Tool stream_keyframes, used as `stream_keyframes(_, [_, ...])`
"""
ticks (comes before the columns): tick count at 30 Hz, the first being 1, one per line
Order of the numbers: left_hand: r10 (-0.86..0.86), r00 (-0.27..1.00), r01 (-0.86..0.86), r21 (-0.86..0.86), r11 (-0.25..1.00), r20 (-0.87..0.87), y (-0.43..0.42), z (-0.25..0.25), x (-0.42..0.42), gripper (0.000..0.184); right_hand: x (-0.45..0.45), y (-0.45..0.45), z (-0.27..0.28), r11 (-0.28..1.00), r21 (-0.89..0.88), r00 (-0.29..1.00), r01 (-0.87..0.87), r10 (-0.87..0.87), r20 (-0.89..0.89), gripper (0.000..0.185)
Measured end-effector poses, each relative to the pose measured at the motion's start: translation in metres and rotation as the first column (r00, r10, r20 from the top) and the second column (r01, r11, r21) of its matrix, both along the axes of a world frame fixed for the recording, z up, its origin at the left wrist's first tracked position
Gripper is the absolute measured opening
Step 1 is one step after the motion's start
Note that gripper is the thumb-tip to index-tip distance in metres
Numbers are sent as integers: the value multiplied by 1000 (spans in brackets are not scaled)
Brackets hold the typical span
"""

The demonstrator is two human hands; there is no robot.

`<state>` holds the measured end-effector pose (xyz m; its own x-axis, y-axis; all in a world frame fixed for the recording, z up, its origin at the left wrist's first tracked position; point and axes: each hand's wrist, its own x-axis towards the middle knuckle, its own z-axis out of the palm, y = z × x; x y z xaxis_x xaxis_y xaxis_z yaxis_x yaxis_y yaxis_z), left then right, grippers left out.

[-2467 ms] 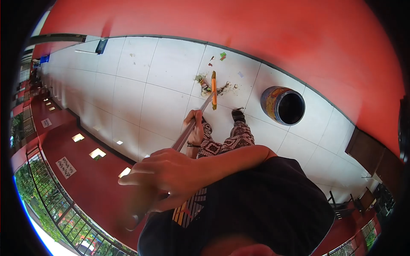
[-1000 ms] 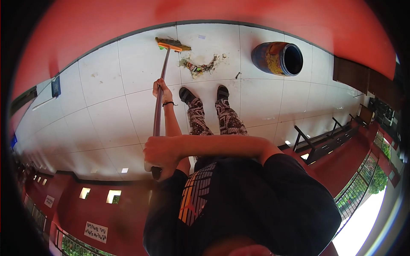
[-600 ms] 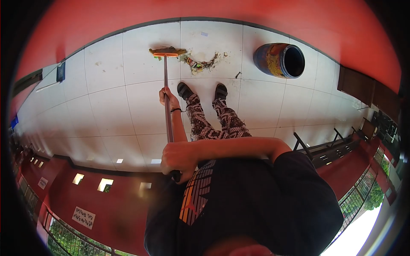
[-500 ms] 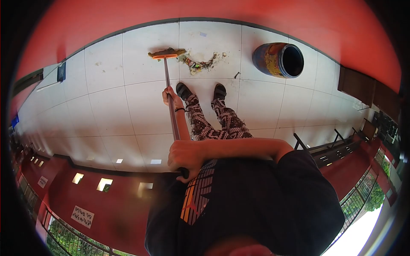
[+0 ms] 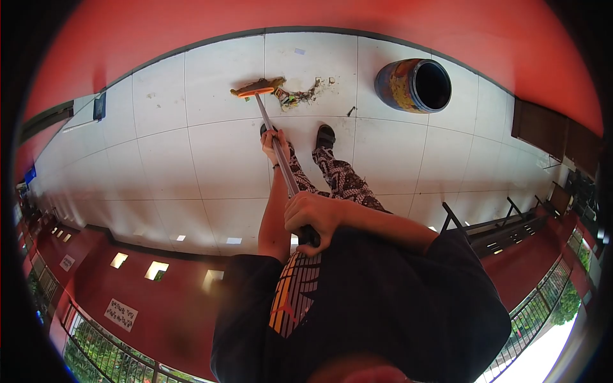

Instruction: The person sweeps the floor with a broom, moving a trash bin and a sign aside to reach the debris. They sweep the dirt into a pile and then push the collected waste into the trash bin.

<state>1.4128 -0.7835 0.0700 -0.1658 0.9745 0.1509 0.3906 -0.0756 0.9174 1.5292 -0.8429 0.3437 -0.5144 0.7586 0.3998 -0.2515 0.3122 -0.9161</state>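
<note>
A broom (image 5: 257,91) with an orange head and a long brownish handle slants down across the tiles. Its bristles lie flat on the floor at the left edge of a pile of litter (image 5: 292,97), made of dry leaf-like bits and wrappers. My left hand (image 5: 276,144) is wrapped round the middle of the handle. Higher up, in front of my chest, my right hand (image 5: 313,217) grips the dark top end of the same handle. My feet in dark sandals (image 5: 325,136) stand just below the pile; the left one is partly hidden behind the handle and hand.
A blue and yellow barrel (image 5: 408,86) with its mouth facing me stands right of the litter. Small scraps (image 5: 351,111) lie between them. A red wall (image 5: 306,13) bounds the floor ahead. At the right are a brown bench-like piece (image 5: 539,127) and a dark bench (image 5: 498,226).
The broom head has moved right, against the litter, which is bunched slightly closer together. Both hands and the handle's top end have shifted right, with the handle now tilting more.
</note>
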Motion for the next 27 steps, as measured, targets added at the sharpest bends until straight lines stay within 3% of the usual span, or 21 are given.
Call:
stream_keyframes(3, [-51, 996, 49, -27, 998, -72, -16, 5, 8, 18, 15, -9, 6, 998, -55, 1000, -16, 15, -21, 31])
stream_keyframes(8, [-7, 999, 6, -52, 999, -31, -47, 13, 31, 21, 46, -24, 19, 981, -151, 993, -121, 121, -8, 33])
stream_keyframes(10, [-30, 987, 32, 15, 999, -157, -58, 10, 36, 24, 57, -27, 24, 983, -138, 993, -118, 117, -19, 33])
stream_keyframes(12, [-23, 996, 21, -24, 999, -90, -70, 2, 43, 26, 65, -32, 27, 985, -127, 993, -116, 113, -31, 32])
stream_keyframes(13, [-15, 1000, 13, -64, 998, -22, -75, -3, 45, 27, 69, -36, 29, 988, -122, 995, -96, 91, -44, 31])
stream_keyframes(16, [-29, 999, 27, -45, 999, -30, -86, 6, 60, 28, 79, -40, 37, 991, -117, 997, -70, 65, -47, 31])
stream_keyframes(21, [-161, 981, 156, -57, 986, -109, -96, 11, 77, 30, 98, -30, 52, 993, -110, 999, -31, 28, -32, 32])
stream_keyframes(27, [-198, 968, 182, -113, 977, -153, -94, 36, 101, 30, 120, -33, 61, 990, -116, 986, 77, -92, -137, 31])
